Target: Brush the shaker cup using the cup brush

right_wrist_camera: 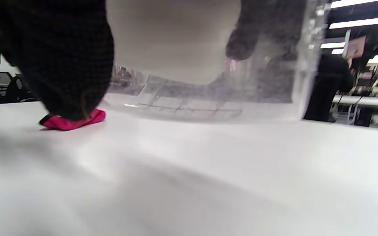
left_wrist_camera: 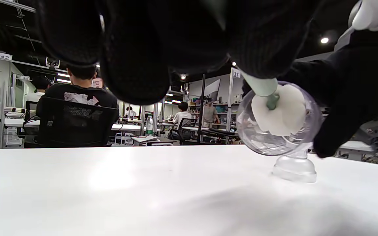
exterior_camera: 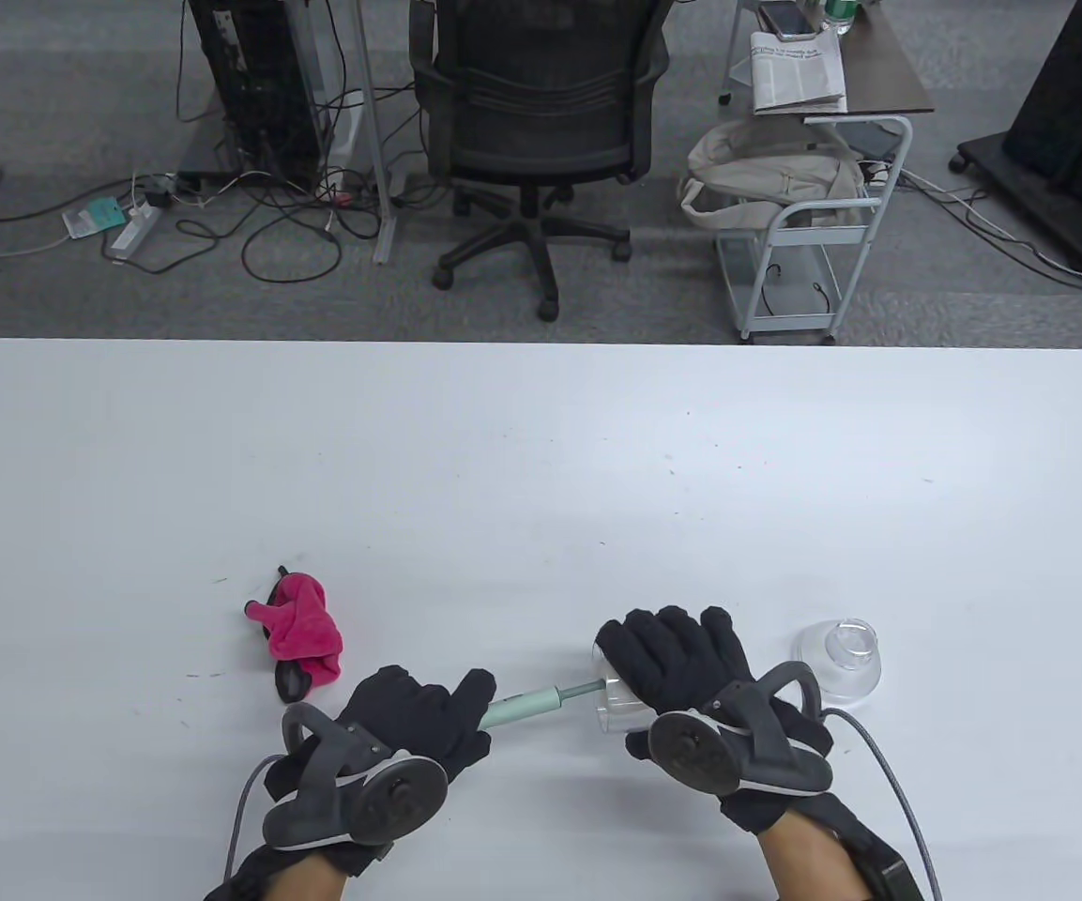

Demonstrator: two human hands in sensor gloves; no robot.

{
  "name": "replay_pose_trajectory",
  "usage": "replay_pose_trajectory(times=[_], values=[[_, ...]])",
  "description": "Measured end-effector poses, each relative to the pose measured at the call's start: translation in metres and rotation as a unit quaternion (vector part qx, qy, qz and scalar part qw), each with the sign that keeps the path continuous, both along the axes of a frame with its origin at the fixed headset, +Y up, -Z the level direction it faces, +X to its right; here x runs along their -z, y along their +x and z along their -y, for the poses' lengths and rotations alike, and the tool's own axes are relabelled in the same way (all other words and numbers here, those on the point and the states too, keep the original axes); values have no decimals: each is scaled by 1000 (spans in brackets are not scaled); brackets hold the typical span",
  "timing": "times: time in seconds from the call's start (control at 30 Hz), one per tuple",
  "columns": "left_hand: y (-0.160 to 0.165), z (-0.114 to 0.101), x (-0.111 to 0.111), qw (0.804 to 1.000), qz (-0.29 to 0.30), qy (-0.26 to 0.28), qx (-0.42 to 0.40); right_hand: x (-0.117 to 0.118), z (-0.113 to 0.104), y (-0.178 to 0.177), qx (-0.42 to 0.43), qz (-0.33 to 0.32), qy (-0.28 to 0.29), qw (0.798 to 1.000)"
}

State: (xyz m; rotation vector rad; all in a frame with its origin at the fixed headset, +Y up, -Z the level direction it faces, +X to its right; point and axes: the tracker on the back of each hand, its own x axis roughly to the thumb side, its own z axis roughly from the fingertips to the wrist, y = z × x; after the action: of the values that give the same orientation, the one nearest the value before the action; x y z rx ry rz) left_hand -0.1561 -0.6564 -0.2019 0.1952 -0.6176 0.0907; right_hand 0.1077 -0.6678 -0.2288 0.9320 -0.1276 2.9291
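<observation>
My right hand (exterior_camera: 681, 657) grips the clear shaker cup (exterior_camera: 617, 706), held on its side just above the table with its mouth toward the left. My left hand (exterior_camera: 428, 718) grips the pale green handle of the cup brush (exterior_camera: 524, 706), whose shaft runs right into the cup's mouth. In the left wrist view the brush's white sponge head (left_wrist_camera: 279, 113) sits inside the round clear cup (left_wrist_camera: 258, 141). In the right wrist view the cup wall (right_wrist_camera: 208, 95) fills the top, with the white sponge seen through it.
The cup's clear domed lid (exterior_camera: 839, 660) stands on the table right of my right hand, also in the left wrist view (left_wrist_camera: 294, 168). A crumpled pink cloth (exterior_camera: 301, 638) lies left of my left hand, also in the right wrist view (right_wrist_camera: 74, 122). The white table (exterior_camera: 541, 469) stretches beyond.
</observation>
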Motion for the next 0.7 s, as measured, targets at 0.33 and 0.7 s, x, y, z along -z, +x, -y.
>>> replay_pose_trajectory(times=[0.33, 0.7], values=[[6, 7, 4, 997, 23, -67, -10, -10, -4, -8, 12, -23, 101, 995], [1, 3, 2, 1000, 9, -19, -2, -6, 3, -7, -5, -24, -11, 1000]])
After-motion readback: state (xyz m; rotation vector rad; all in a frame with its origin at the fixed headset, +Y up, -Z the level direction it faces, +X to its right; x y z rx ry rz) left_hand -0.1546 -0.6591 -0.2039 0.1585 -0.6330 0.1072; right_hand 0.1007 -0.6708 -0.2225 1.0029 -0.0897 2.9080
